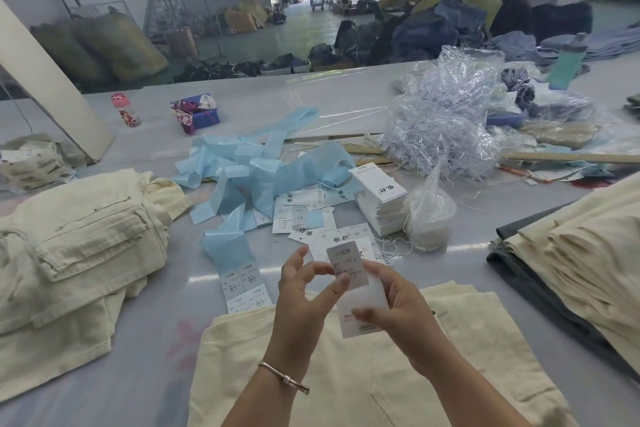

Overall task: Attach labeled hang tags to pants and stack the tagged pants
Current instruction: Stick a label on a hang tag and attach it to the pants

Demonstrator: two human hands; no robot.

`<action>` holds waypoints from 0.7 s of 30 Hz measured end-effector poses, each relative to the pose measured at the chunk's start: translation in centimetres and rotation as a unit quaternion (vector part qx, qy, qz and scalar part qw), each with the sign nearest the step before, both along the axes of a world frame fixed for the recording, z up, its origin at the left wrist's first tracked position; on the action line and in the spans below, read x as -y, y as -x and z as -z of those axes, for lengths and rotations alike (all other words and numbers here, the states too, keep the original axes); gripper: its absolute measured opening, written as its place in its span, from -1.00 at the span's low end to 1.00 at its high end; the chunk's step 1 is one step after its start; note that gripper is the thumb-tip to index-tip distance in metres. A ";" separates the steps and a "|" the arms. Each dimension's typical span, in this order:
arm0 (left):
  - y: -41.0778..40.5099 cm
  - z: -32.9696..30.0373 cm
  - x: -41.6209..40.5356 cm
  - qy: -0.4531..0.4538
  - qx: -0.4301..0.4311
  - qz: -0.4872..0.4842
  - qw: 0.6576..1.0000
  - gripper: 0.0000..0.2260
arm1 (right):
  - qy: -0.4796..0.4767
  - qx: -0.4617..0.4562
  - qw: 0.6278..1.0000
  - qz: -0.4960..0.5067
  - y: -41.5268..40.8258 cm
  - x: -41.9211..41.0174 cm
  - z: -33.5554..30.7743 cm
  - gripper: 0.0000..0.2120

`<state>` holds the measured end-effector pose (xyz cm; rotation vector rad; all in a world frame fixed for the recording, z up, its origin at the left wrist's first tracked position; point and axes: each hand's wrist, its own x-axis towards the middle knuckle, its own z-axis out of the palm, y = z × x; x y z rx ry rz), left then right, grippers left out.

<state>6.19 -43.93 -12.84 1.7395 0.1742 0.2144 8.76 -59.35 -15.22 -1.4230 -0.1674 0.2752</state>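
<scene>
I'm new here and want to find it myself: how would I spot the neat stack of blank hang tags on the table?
Start at the big crinkly clear plastic bag right of the table's middle. Just in front of it, beside the heap of pale blue backing strips, stands the stack of hang tags. Unlike the loose tags scattered flat nearby, it is a squared white pile with black brush lettering on top.

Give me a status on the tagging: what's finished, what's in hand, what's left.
Done: cream pants lie piled at left, though no tags show on them. In hand: the left hand is placing a size sticker on a white hang tag held by the right hand, over cream pants spread in front. Left: a stack of blank tags, a sticker sheet, and folded pants at right.
</scene>
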 end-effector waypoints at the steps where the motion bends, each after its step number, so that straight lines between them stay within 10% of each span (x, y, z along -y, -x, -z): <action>1: 0.0 0.1 0.0 -0.013 -0.006 0.003 1.000 -0.84 | -0.005 0.003 1.000 -0.010 0.0 0.1 0.0 -0.39; 21: -0.2 1.4 1.6 -0.065 0.021 -0.073 0.995 -0.75 | -0.028 0.032 0.999 -0.020 0.3 -0.8 -0.6 -0.35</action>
